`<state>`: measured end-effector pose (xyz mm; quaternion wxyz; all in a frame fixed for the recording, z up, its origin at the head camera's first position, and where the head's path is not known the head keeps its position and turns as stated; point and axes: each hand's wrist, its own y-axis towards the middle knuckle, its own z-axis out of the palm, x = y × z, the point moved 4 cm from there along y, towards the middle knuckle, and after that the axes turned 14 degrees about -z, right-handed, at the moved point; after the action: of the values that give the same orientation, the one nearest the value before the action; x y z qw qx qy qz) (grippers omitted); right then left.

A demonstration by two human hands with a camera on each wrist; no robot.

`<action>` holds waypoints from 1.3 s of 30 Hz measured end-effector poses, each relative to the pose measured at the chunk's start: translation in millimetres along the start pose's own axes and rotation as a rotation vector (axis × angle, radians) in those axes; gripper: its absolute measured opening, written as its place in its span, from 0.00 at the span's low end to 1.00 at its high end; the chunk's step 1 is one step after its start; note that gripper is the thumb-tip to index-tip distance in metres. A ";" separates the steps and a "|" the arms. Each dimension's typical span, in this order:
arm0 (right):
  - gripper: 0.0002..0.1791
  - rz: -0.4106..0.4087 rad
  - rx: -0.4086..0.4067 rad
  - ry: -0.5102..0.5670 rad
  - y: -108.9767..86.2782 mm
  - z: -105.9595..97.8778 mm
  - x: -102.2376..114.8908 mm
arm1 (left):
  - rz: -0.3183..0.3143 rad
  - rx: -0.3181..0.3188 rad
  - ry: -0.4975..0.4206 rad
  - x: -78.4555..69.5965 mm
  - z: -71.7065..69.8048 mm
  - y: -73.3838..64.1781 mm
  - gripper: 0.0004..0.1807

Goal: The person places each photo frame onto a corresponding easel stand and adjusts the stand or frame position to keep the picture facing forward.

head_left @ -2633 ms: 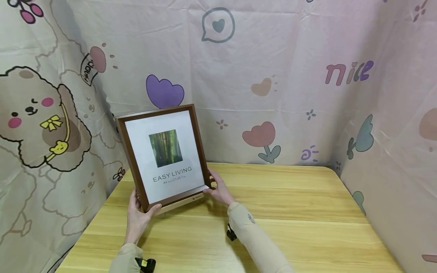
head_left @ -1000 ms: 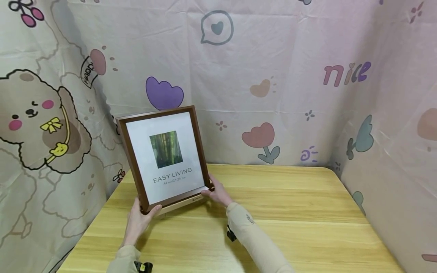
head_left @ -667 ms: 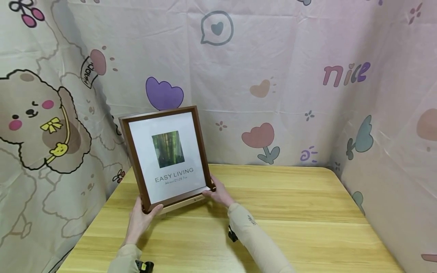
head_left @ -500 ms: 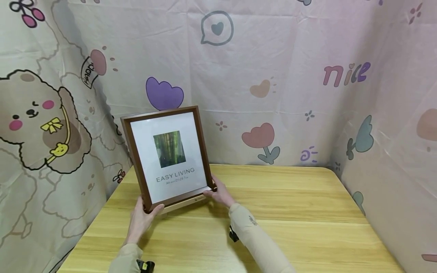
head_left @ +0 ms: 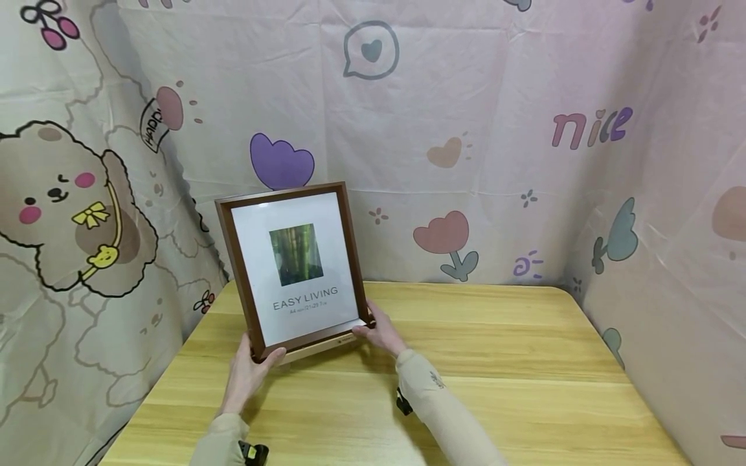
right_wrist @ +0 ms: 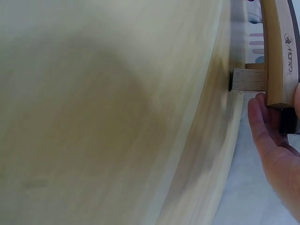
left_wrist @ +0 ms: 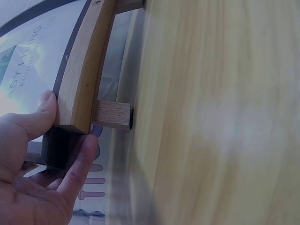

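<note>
A picture frame (head_left: pixel 353 259) with a brown border leans back, turned a little, in the left half of the head view. Behind its glass is a white sheet with a bamboo picture and "EASY LIVING". Its bottom edge sits on a pale wooden stand (left_wrist: pixel 77 70), whose short block feet (left_wrist: pixel 112 114) reach down to the table. My left hand (head_left: pixel 246 375) grips the lower left corner, thumb in front and fingers underneath and behind. At the lower right corner my right hand (head_left: pixel 381 330) holds frame and stand end together; its thumb is mostly cut off in the right wrist view.
The wood-grain table (head_left: pixel 495 362) stretches to the right and in front of the frame. A printed cloth (head_left: pixel 373 116) hangs behind and on both sides. Dark wrist cameras (head_left: pixel 254 453) sit below the sleeves.
The picture frame and stand have shifted slightly to the right, with both hands moving along with them. Both hands keep the same hold on the lower corners.
</note>
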<state>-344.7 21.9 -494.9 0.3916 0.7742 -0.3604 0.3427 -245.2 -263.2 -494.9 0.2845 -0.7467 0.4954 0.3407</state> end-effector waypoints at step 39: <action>0.38 0.065 -0.031 -0.038 -14.4 -21.2 -8.2 | 0.007 0.010 -0.019 -11.9 19.4 5.5 0.51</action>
<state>-342.1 48.6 -497.0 0.3855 0.7621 -0.3982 0.3349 -258.0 -243.8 -497.7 0.2915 -0.7402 0.4970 0.3465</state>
